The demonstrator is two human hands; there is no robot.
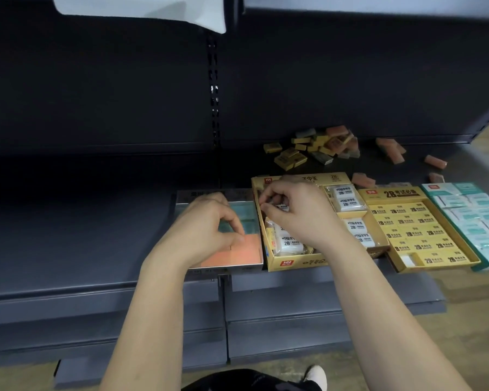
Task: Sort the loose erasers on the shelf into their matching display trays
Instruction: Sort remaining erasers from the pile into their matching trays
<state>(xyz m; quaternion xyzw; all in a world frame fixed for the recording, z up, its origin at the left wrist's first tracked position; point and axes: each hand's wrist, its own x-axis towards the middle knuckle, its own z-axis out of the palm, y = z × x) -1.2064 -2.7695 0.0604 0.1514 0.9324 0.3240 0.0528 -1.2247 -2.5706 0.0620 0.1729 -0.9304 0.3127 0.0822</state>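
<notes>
At the shelf's (96, 235) front edge, the right hand (291, 211) pinches a white eraser (278, 206) in its fingers over the yellow tray (294, 262), apparently seating it with its kind. The left hand's (206, 224) fingers meet above the silver tray's (223, 268) orange erasers (247, 249), but I cannot tell if they grip one. Loose erasers (322, 149) lie heaped behind.

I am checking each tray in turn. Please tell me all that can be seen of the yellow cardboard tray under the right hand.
The yellow cardboard tray is an open shallow box, red logos and dark print on its walls, flat on the dark shelf between a silver tray and another yellow tray. White wrapped 2B erasers partly fill it. The right hand reaches in, fingers curled; grip unclear.
</notes>
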